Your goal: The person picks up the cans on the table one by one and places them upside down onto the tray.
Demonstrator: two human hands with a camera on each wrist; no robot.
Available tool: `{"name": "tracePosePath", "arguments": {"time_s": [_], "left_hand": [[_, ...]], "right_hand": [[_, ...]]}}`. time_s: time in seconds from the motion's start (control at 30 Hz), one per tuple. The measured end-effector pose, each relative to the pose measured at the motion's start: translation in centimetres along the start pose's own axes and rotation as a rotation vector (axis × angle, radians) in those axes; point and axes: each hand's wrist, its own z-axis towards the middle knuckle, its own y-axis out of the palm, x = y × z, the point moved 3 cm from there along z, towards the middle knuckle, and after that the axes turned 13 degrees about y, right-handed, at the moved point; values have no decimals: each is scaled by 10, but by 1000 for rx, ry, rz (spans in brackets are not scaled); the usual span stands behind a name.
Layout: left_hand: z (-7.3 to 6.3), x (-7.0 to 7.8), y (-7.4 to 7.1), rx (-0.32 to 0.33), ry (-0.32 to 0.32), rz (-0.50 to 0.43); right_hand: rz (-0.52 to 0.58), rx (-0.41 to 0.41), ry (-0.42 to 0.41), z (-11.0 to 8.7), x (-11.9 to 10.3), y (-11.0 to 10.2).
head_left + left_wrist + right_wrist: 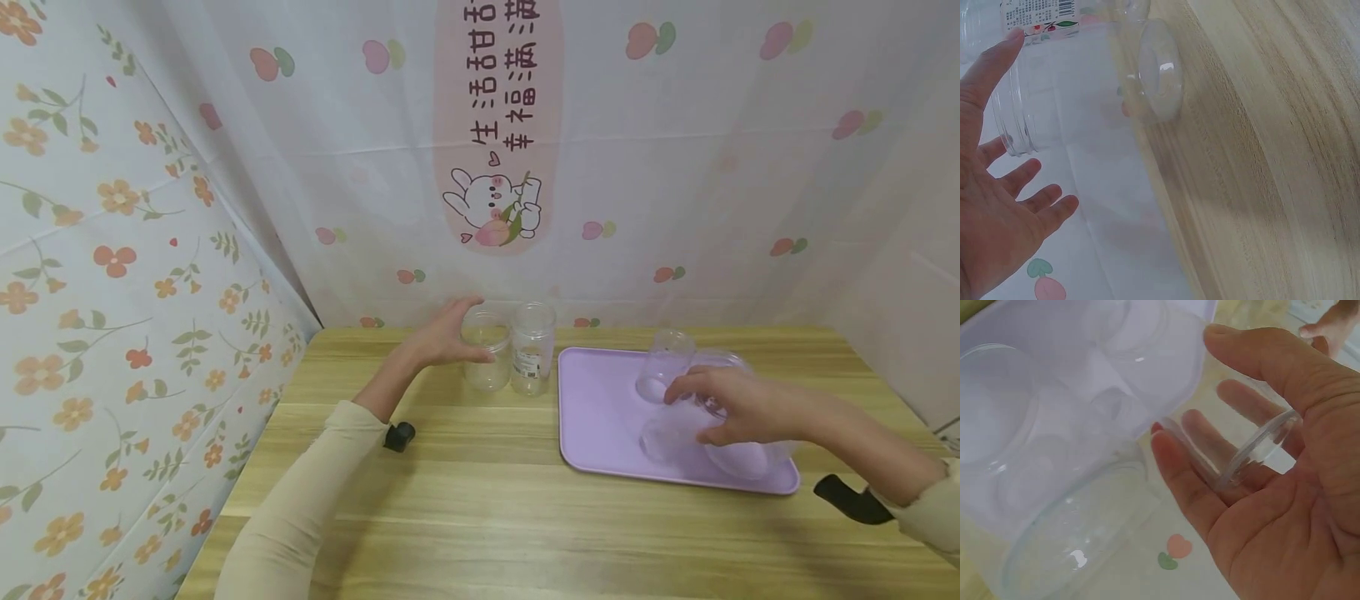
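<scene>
At the back of the table, my left hand reaches round the upper part of a clear plastic jar, fingers spread and loosely bent. In the left wrist view the thumb and fingers lie near the threaded mouth of that jar. A taller clear jar with a printed label stands right beside it. Over the purple tray, my right hand grips a clear plastic container. Its fingers show through the transparent wall, and its rim faces the palm.
More clear containers stand on the tray, among them a slim one at its back and a wide one close to the right hand. A patterned curtain hangs behind the wooden table, and a floral cloth on the left.
</scene>
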Motion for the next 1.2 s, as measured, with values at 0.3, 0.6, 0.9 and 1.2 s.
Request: {"name": "tracePosePath", "arguments": {"time_s": [0.3,0.6,0.9,1.2], "left_hand": [[4,3,5,-21,10,3],[9,8,10,-25,22,4],[14,9,15,-57,39,58],[13,10,18,-41,30,34]], "right_hand": [[-88,-99,102,8,-3,3],[-110,-156,168,14,-1,6],[-132,-201,213,19,-3,9],[-111,-220,243,21,-4,10]]}}
